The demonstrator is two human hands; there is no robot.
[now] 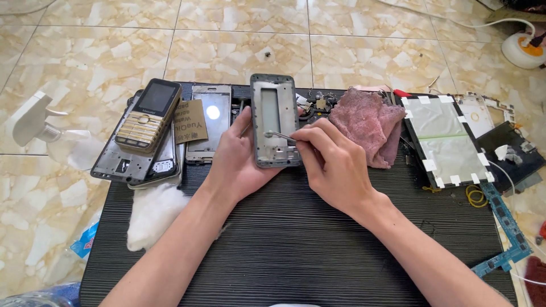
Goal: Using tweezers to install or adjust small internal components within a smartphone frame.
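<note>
A grey phone frame point(275, 119) is gripped by the left hand point(239, 156); metal tweezers point(280, 136) are pinched by the right hand point(333, 162), a pink cloth point(369, 125) lying just beyond it.

Grey phone frame point(275, 120), upright, held

Left hand point(236, 162) hides the lower left edge of the phone frame point(275, 119); right hand point(333, 165) covers the tweezers' point(280, 136) handle. Both forearms and the desk point(296, 239) are cut off below. Small parts point(318, 105) behind the cloth point(367, 125) are indistinct.
</note>
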